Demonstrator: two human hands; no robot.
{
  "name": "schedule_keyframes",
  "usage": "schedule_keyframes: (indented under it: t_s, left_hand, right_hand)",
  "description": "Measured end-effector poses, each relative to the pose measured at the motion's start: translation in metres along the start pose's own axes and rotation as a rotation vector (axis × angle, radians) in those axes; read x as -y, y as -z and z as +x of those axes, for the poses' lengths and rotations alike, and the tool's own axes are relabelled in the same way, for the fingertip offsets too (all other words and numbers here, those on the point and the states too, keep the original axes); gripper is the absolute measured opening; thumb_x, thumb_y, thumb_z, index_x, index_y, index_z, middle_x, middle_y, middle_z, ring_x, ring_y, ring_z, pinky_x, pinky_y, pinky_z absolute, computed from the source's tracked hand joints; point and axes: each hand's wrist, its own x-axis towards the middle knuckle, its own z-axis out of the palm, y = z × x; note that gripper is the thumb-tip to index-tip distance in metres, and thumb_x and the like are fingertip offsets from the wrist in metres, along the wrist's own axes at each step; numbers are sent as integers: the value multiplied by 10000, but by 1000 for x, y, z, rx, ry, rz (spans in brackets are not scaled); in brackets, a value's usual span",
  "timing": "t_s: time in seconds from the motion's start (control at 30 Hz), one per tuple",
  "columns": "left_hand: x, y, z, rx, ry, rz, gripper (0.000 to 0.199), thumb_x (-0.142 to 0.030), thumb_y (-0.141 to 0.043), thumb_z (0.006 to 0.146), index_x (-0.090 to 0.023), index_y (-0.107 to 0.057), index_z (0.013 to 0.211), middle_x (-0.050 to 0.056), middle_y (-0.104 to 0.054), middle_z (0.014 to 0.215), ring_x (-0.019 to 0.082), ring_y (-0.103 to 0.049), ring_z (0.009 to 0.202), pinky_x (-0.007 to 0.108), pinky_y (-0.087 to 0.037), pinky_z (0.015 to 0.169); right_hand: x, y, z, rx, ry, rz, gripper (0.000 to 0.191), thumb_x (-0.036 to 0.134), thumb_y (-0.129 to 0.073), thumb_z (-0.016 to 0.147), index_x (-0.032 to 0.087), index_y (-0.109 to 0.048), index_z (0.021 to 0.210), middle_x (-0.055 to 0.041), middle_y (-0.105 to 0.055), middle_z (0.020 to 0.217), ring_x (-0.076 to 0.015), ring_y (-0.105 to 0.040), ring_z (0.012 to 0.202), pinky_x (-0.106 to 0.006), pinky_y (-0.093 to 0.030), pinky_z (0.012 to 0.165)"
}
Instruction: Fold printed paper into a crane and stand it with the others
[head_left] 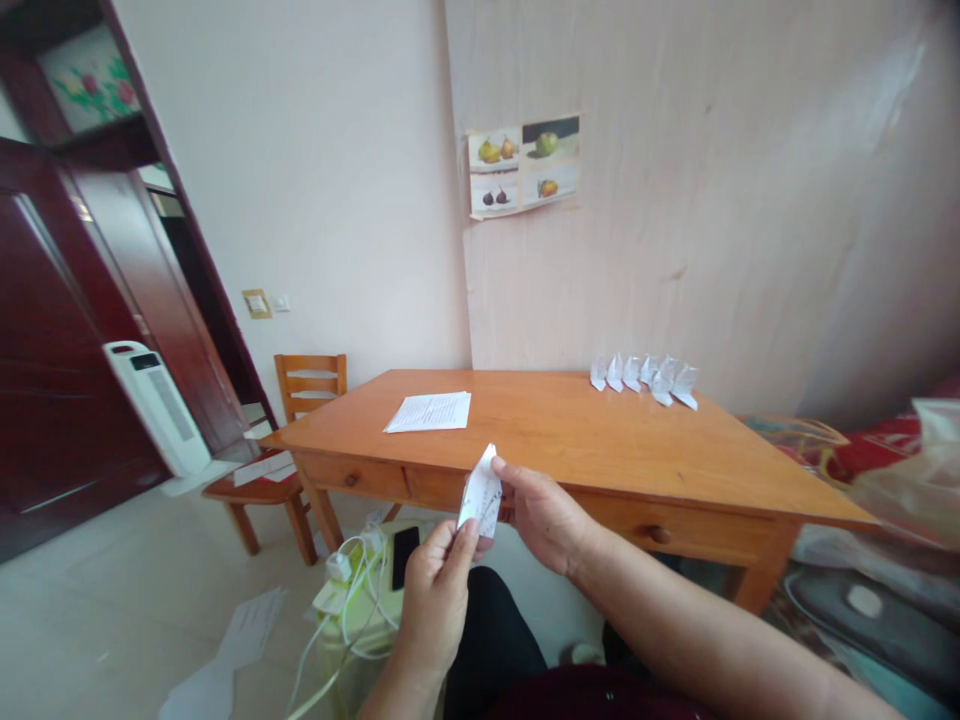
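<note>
A small folded piece of printed white paper (482,495) is held between my two hands, in front of the table's near edge. My left hand (444,572) pinches its lower left end, thumb on top. My right hand (536,505) grips its upper right side, with the thumb near the top corner and the other fingers partly hidden behind it. On the wooden table (547,430) lies a stack of printed sheets (429,411), left of centre. Several folded white paper pieces (632,374) stand grouped at the table's back right.
Left of my knees, a low green stool (360,650) bears a black phone (405,557) and tangled white cables. A wooden chair (311,385) is beyond the table's left end. Loose sheets (251,625) lie on the floor. Bags (919,470) are piled at the right.
</note>
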Motion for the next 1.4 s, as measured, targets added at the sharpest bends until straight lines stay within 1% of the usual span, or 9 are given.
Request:
schedule_keyframes:
  t_s: [0.07,0.23,0.4,0.6,0.8,0.97,1.07,1.23,1.4]
  left_hand:
    - [1,-1,0,13,-23,-58,378,-498,-616,892,-145,-738,951,65,-747,821,214,-660,773,293,-501,742]
    - [10,0,0,60,-52,-145,342,-419,-647,892,-151,-727,1089,69,-753,951,217,-669,852,301,-512,798]
    - [12,1,1,111,-64,-81,304,-414,-617,916,-151,-741,1004,54,-742,886,206,-651,831,280,-499,760]
    - [-3,-3,-5,104,-88,19,343,-454,-593,916,-160,-701,775,26,-690,721,195,-631,747,257,-470,715]
    - [-2,-5,-11,148,-89,94,381,-482,-554,931,-172,-693,758,33,-691,717,213,-642,751,273,-455,727]
    - [5,-7,-11,71,-23,71,391,-518,-556,919,-169,-711,833,49,-719,766,225,-645,768,297,-457,757]
    - [11,-8,-7,-15,15,16,401,-538,-580,901,-161,-718,902,67,-736,815,231,-653,779,313,-470,768]
    - [21,-9,-2,-40,-13,-56,394,-528,-607,895,-154,-717,949,71,-735,843,217,-648,791,297,-481,757]
    - [17,-14,-3,11,-29,-102,365,-497,-590,919,-151,-700,958,61,-729,855,195,-641,780,273,-480,740]
  right_hand:
    - [-15,-7,-9,111,-81,-29,321,422,-784,744,133,-763,880,-74,-693,821,-173,-560,727,-303,-395,667]
    - [-27,-18,-19,27,-107,-36,228,259,-809,637,120,-791,816,-66,-679,763,-138,-509,667,-267,-343,603]
    - [-23,-17,-18,-5,-119,28,247,276,-786,642,104,-797,820,-81,-690,796,-132,-509,662,-258,-342,584]
    - [-14,-14,-15,-11,-155,121,241,279,-770,692,114,-779,867,-63,-699,816,-118,-505,589,-259,-322,517]
    - [11,-1,1,-122,-69,247,151,226,-763,725,161,-745,859,-83,-747,1032,-215,-635,1029,-304,-463,827]
    - [29,17,10,-192,48,160,129,295,-707,796,209,-731,889,-70,-740,1104,-224,-589,1146,-317,-422,823]
    - [17,19,2,-186,37,73,223,404,-707,810,193,-739,876,-80,-740,1019,-227,-612,1020,-323,-405,786]
    - [-22,10,-21,69,-10,-174,289,442,-742,796,156,-761,834,-51,-689,790,-159,-543,707,-327,-374,739]
    - [-34,9,-28,41,39,-182,247,390,-722,806,151,-750,745,-19,-622,662,-137,-493,644,-314,-363,698]
